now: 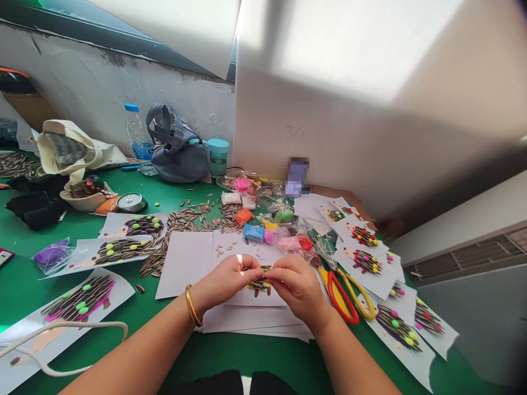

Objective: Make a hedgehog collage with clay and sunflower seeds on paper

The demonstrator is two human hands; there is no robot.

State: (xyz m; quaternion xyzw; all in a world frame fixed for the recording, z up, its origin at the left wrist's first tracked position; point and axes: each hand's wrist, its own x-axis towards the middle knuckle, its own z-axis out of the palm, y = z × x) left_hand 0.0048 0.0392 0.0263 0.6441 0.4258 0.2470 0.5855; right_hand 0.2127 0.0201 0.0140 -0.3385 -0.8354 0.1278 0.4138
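My left hand, with a gold bangle on the wrist, and my right hand meet over a sheet of white paper. Thumb and fingers are pinched together on both, their tips almost touching. What they pinch is too small and covered to make out. Just beneath the fingertips is a small hedgehog figure of yellow clay with dark striped sunflower seeds and brown feet, partly hidden by my hands. A pile of sunflower seeds lies beyond my left hand. Scissors with red and yellow handles rest beside my right hand.
Packets of coloured clay, one blue, lie behind the paper. Finished hedgehog cards overlap at the right; others lie left, near a white cable. A grey-blue bag, a bottle and a cup stand at the back.
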